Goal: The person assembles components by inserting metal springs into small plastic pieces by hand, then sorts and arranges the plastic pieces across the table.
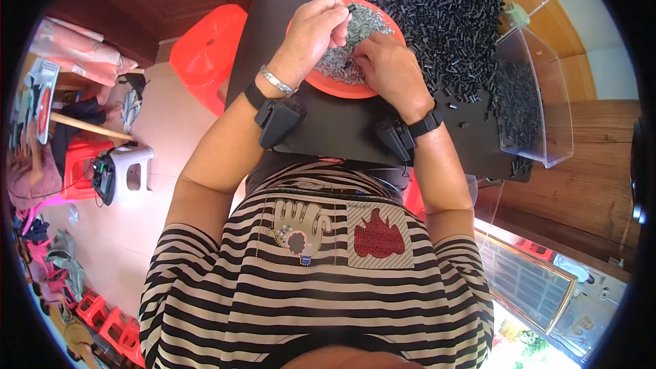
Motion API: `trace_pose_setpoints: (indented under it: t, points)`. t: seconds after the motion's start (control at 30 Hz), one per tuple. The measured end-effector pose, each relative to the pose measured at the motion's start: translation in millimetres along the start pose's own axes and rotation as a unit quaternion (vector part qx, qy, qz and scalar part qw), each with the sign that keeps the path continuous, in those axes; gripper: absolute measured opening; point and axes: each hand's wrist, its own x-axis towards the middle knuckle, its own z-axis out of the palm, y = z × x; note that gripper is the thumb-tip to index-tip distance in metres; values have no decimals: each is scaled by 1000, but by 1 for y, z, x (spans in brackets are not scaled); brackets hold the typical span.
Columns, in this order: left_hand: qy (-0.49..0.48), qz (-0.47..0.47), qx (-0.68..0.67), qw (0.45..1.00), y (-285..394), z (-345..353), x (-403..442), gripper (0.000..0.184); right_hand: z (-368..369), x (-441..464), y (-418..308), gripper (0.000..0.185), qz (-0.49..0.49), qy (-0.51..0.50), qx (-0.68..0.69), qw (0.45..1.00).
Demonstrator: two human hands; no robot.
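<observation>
Orange-red bowl (347,90) sits on the dark table (328,130), in front of the person, loaded with small silvery-grey bits (365,22). Left hand (313,33) is over the bowl's left side, thumb and fingers drawn narrow, apparently pinching a small dark piece (352,8). Right hand (395,70) reaches in from the other side, fingers curled down at the grey bits; tips partly hidden, so can't tell if they grip anything.

Step in hand, by judgement: picking or fitting tiny parts over the bowl, piece by piece. Next move would seem to call for a fine fingertip pinch and both hands close together; bits look easy to drop.

Right of bowl: big heap of short black cylinders (444,24), a few loose on the table. Beyond, a clear plastic bin (547,123) with more black pieces. Black devices strapped at both wrists, no legible marking. Striped shirt (294,301) has a patch (380,239) with tiny lettering along its top, unreadable. No brand or label readable elsewhere.
</observation>
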Motion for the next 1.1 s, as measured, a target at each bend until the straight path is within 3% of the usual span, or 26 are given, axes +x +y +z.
trace_pose_setpoints:
  t: [0.2, 0.23, 0.3, 0.43, 0.67, 1.1]
  points:
    - [-6, -13, -1, 1000, 1, 2, -1, 26, 0, -1, 5, 7, 25, 30, 84, 996]
    - [-7, -14, -3, 1000, 1, 2, -1, 26, 0, -1, 9, 7, 74, 25, 167, 983]
    - [-10, -17, -5, 1000, 1, 3, -2, 26, 0, -1, 16, 7, 170, 15, 328, 929]
    - [-32, -22, 18, 999, 2, 5, -3, 26, -7, 1, 26, 10, 213, 47, 603, 767]
    - [-99, -40, 45, 993, -1, 11, -4, 26, -16, -1, 22, 10, 215, 71, 622, 750]
    - [-103, -48, 48, 992, -5, 18, -8, 26, -11, -2, 12, 8, 189, 132, 490, 841]
